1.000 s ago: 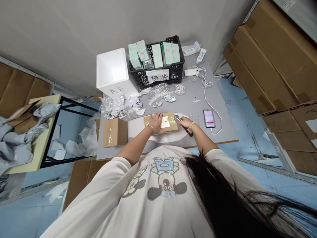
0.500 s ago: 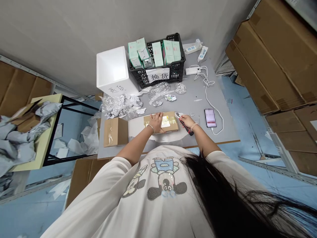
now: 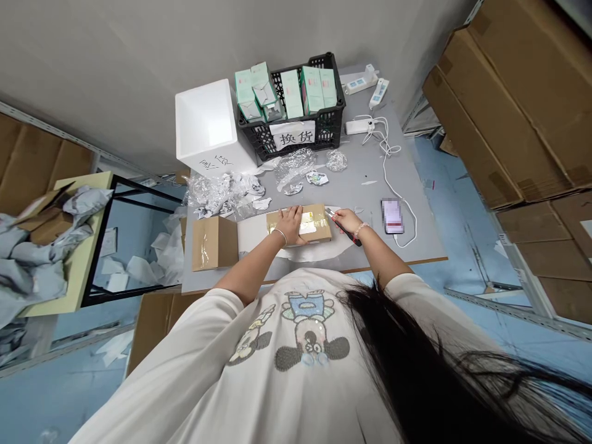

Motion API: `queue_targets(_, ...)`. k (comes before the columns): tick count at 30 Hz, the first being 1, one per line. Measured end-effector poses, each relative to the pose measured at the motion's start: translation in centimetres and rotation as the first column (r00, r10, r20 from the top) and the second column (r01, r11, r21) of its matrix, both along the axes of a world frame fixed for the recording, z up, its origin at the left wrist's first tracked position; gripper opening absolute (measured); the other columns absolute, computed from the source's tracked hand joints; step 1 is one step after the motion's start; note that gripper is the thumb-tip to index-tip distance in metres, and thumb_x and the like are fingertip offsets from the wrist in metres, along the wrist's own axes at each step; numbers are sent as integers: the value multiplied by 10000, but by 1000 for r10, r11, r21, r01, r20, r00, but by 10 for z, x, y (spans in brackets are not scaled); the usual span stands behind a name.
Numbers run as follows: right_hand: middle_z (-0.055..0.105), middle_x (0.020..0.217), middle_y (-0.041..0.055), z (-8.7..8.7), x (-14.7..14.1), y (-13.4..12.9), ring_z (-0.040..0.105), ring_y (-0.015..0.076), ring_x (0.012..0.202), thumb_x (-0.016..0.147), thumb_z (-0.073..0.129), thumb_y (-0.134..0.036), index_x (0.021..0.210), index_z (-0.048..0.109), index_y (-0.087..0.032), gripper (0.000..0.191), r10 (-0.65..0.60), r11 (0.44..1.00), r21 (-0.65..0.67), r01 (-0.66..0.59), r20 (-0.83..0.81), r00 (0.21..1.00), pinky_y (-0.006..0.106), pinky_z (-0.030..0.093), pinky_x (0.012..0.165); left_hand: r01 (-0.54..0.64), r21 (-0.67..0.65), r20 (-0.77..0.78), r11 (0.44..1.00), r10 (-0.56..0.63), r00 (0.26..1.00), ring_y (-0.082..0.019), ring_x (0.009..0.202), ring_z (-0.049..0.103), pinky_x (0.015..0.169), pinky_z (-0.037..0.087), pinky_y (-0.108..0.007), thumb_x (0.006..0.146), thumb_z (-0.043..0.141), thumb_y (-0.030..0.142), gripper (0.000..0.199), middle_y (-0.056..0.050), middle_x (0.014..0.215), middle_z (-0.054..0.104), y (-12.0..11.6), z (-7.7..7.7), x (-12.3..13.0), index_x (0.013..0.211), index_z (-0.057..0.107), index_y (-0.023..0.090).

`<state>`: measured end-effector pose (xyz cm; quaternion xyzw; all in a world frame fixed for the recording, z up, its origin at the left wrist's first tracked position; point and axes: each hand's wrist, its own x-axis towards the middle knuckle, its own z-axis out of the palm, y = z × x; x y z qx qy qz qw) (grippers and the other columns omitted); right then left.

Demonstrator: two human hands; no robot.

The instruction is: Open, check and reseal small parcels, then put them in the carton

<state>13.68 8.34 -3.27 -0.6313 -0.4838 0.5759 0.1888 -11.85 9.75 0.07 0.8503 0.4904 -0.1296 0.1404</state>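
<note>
A flat cardboard box (image 3: pixel 322 230) with shiny tape and a white label lies on white paper (image 3: pixel 252 233) on the grey table. Spread over the box's left part, my left hand (image 3: pixel 290 226) rests flat with its fingers stretched out. Just right of the box, my right hand (image 3: pixel 346 220) is closed around a black and red utility knife (image 3: pixel 350 235). The knife's blade end points up and left, close to the box's right edge; whether it touches the cardboard I cannot tell. A taller taped cardboard box (image 3: pixel 215 243) stands to the left.
A black crate (image 3: pixel 326 126) of pale green boxes and a white foam box (image 3: pixel 203 120) stand at the back. Crumpled plastic wrap (image 3: pixel 224 192) lies before them. A phone (image 3: pixel 393 216) on a white cable sits right, below several power strips (image 3: pixel 361 82).
The camera view has shifted slightly. My right hand has turned the knife a little flatter beside the box. My left hand stays on the box.
</note>
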Motion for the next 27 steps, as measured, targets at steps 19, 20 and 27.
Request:
queue_targets(19, 572, 592, -38, -4, 21, -42, 464, 81, 413, 901, 533, -361, 772, 547, -178, 224, 284, 959, 7, -284, -21, 959, 197, 370, 477, 30, -23, -13, 999, -31, 999, -437, 1416, 176, 1152, 67, -587, 484, 763, 686, 1407, -238, 1541, 229, 3, 1, 0, 1539, 28, 113)
queue_targets(20, 574, 611, -35, -10, 24, -47, 470, 85, 425, 909, 512, -376, 788, 546, -183, 230, 211, 977, 30, -210, -42, 977, 199, 380, 480, 39, -24, -10, 999, -39, 999, -438, 1419, 165, 1151, 60, -586, 488, 758, 693, 1407, -242, 1545, 219, 2, 1, -1, 1539, 29, 108)
queue_targets(27, 616, 1009, 156, -56, 60, -60, 601, 223, 887, 949, 371, -254, 1109, 571, -110, 294, -237, 967, 197, 161, 469, 851, 326, 473, 810, 56, 11, 13, 998, -56, 998, -436, 1444, 100, 1140, 17, -590, 567, 716, 703, 1344, -271, 1570, 142, -5, -3, -6, 1538, 37, 69)
